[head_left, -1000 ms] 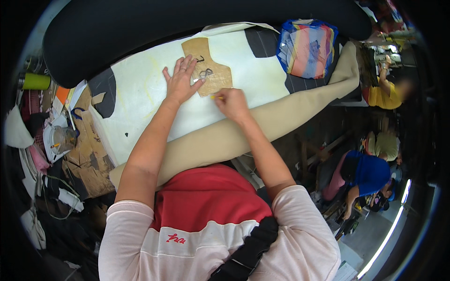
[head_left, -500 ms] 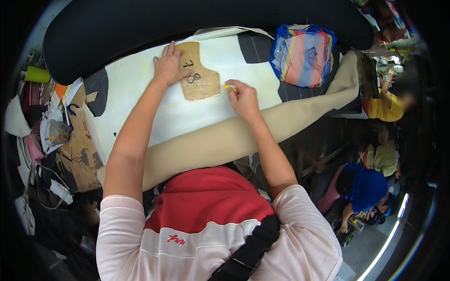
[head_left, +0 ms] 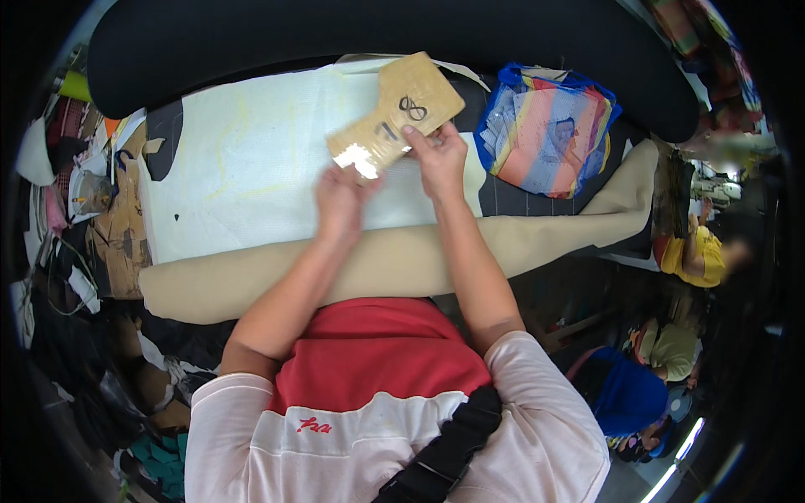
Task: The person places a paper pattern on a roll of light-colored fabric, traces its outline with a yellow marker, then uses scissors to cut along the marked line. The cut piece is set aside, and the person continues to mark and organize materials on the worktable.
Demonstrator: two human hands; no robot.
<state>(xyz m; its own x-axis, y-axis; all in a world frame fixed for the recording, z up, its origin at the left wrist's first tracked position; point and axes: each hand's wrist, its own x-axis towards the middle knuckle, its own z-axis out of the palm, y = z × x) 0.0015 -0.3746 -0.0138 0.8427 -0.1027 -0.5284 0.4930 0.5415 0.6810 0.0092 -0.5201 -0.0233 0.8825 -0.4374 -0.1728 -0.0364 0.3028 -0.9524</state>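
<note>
A tan cardboard template [head_left: 436, 84], wrapped in clear tape and hand-marked in black, is tilted above the white sheet material [head_left: 251, 168]. My right hand [head_left: 442, 163] grips its lower edge, thumb on top and fingers underneath. My left hand [head_left: 344, 201] is smeared by motion at the template's shiny lower-left corner; whether its fingers close on it is unclear. Faint yellow lines run across the white sheet. Along the near side, the material's beige face forms a roll [head_left: 335, 272]. The small yellow marking piece does not show now.
A blue-edged striped mesh bag [head_left: 558, 130] with papers inside lies at the right. Behind the work surface runs a long black padded roll [head_left: 377, 29]. Cardboard [head_left: 117, 243] and scraps crowd the left side. Other people, one in a yellow shirt [head_left: 700, 256], are at the far right.
The template has been lifted off the white sheet, turned and moved right, into my right hand. My left hand has come down and right toward its corner. The yellow piece has gone from sight.
</note>
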